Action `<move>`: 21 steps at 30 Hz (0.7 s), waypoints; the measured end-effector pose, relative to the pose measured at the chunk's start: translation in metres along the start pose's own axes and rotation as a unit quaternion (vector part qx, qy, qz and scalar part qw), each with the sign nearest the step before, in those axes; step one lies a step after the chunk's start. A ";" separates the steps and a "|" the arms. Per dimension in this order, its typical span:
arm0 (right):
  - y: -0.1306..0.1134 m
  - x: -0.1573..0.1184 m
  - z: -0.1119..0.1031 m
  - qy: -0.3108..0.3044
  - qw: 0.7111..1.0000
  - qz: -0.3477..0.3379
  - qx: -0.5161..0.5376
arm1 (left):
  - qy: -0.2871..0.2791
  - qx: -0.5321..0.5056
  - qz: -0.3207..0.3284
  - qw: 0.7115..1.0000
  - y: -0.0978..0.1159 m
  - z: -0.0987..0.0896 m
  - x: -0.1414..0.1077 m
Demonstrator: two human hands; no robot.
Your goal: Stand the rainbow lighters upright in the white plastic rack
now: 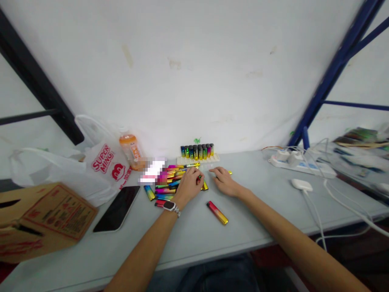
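Observation:
A heap of shiny lighters (165,190), in rainbow gradients, lies left of the middle of the table. My left hand (190,184), with a watch (170,205) on its wrist, reaches over the right edge of this heap. Its fingers are curled round a lighter (199,179) that is mostly hidden. To its right, my right hand (224,181) rests low over the table, index finger stretched leftward. A lighter's gold end (230,173) shows behind that hand; contact is unclear. One red-to-gold lighter (217,213) lies alone nearer the front edge. Behind the hands, several lighters (197,151) stand upright on a pale rack (198,160).
On the left are a cardboard box (57,215), a plastic bag (103,166), an orange bottle (131,150) and a black phone (118,209). A power strip (304,164), a white charger (302,185) and cables lie right. A wall backs the table (258,219).

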State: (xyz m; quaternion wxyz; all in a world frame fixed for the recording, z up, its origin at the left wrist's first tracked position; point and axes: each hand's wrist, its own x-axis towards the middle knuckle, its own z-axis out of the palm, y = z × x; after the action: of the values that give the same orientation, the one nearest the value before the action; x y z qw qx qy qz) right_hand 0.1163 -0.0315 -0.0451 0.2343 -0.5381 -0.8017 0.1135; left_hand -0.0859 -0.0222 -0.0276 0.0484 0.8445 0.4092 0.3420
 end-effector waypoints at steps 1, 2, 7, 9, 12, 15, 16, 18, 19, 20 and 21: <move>-0.006 0.005 0.004 -0.005 1.000 -0.013 0.007 | 0.000 0.000 0.001 1.000 0.000 0.000 0.000; -0.011 0.011 0.007 -0.010 1.000 -0.023 0.015 | 0.001 0.000 0.002 1.000 0.000 0.000 0.000; -0.024 0.027 0.004 0.001 0.997 -0.050 0.051 | 0.003 -0.007 -0.005 1.000 -0.002 0.000 0.000; -0.021 0.025 -0.005 0.016 0.999 -0.035 0.010 | 0.006 -0.014 -0.005 1.000 -0.003 0.000 0.000; -0.016 0.021 -0.019 -0.001 0.997 -0.006 -0.082 | 0.008 -0.023 -0.007 1.000 -0.004 0.001 0.000; -0.018 0.024 -0.023 -0.039 0.992 -0.005 -0.121 | 0.017 -0.028 -0.010 0.999 -0.005 0.002 -0.001; -0.019 0.027 -0.022 -0.047 0.991 -0.006 -0.126 | 0.021 -0.029 -0.010 0.999 -0.005 0.001 -0.001; -0.023 0.032 -0.018 -0.052 0.990 -0.008 -0.135 | 0.028 -0.031 -0.013 0.999 -0.005 0.000 -0.002; -0.025 0.035 -0.016 -0.051 0.989 -0.005 -0.137 | 0.030 -0.031 -0.016 0.999 -0.004 0.000 -0.002; -0.026 0.037 -0.013 -0.048 0.989 0.000 -0.138 | 0.030 -0.032 -0.018 0.999 -0.004 -0.001 -0.002; -0.026 0.040 -0.011 -0.044 0.990 0.006 -0.135 | 0.031 -0.033 -0.020 0.999 -0.003 -0.002 -0.002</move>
State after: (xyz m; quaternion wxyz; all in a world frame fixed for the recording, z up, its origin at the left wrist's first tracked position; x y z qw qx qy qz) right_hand 0.0883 -0.0063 -0.0139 0.1230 -0.5643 -0.8158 0.0295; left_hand -0.0901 -0.0219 -0.0285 0.0707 0.8229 0.4159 0.3806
